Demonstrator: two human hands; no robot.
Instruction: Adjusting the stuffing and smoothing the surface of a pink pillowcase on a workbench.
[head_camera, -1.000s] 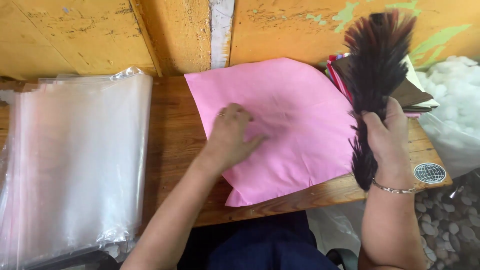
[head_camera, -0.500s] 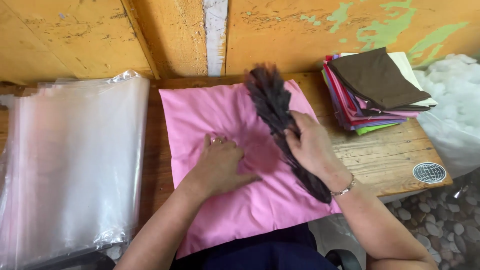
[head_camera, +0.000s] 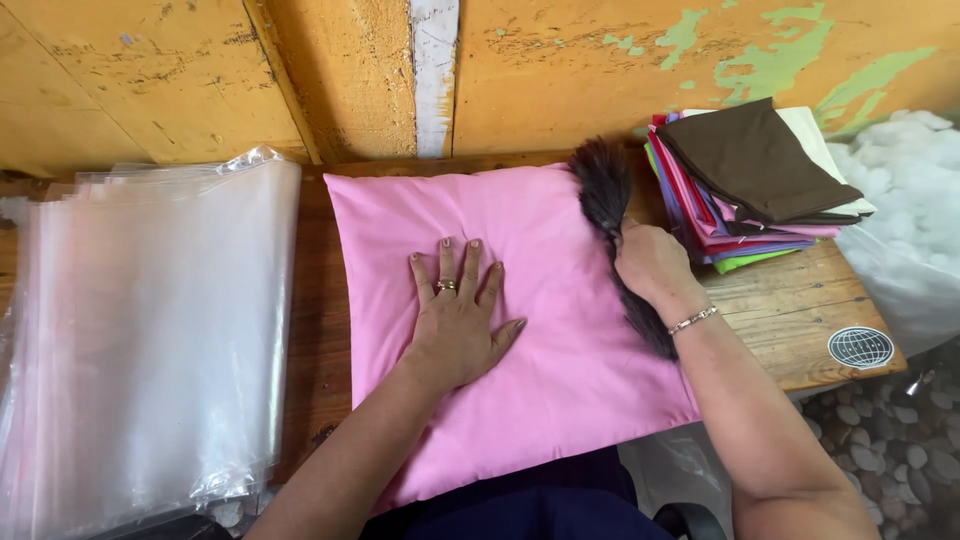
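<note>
A pink pillow (head_camera: 560, 360) lies flat on the wooden table (head_camera: 790, 330) in front of me. My left hand (head_camera: 458, 315) rests on its middle, palm down with fingers spread, a ring on one finger. My right hand (head_camera: 655, 265), with a bracelet on the wrist, grips a dark bristly brush (head_camera: 603, 190) at the pillow's right side. The brush's tuft lies near the pillow's upper right corner, and its other end sticks out below my wrist.
A thick stack of clear plastic bags (head_camera: 150, 330) covers the table's left part. Folded cloths in several colours (head_camera: 755, 185), a brown one on top, are stacked at the back right. White stuffing (head_camera: 910, 210) sits at the far right. A yellow painted wall (head_camera: 400, 70) runs behind.
The pillow has been laid square on the table. My right hand brought the brush down from the air onto the pillow and swept it toward the right edge. My left hand flattened out.
</note>
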